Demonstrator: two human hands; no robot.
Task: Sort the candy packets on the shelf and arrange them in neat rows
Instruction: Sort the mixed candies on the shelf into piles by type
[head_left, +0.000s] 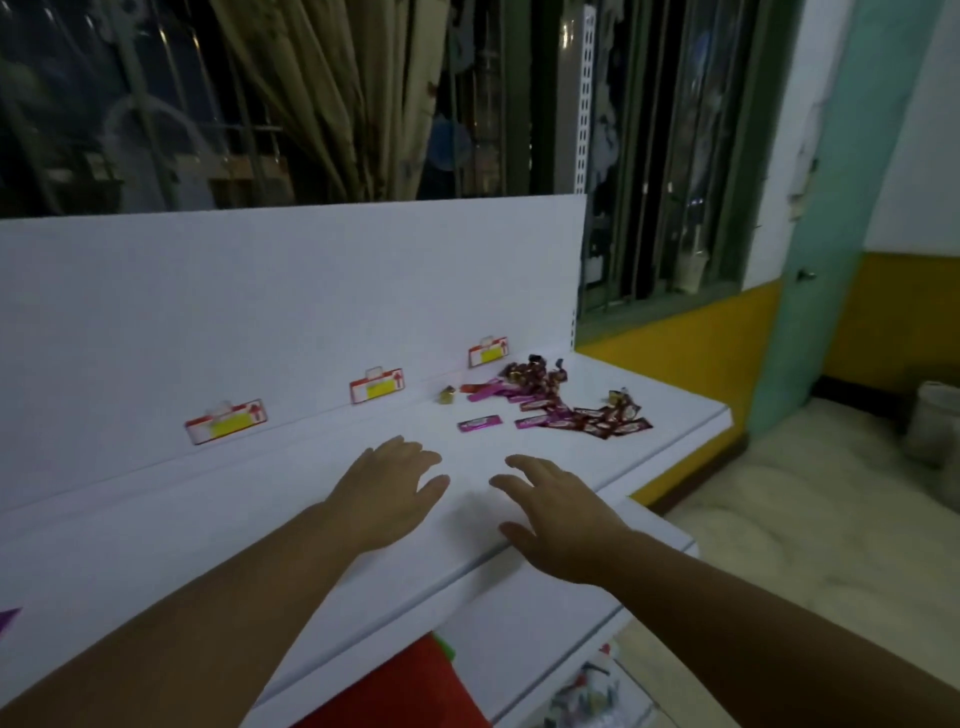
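Here we see a white shelf (208, 545) with an upright back panel (260, 291) behind it. Over its front part are the left hand (387, 491) and the right hand (558, 519), side by side and apart, fingers straight, loosely spread and holding nothing; we cannot tell whether they touch the surface. The candy packets (571, 410) lie in a loose heap at the shelf's far right, beyond both hands. Three label holders (226, 420) sit along the panel's foot. One purple packet (480, 423) lies apart, left of the heap, near a small gold sweet (447, 396).
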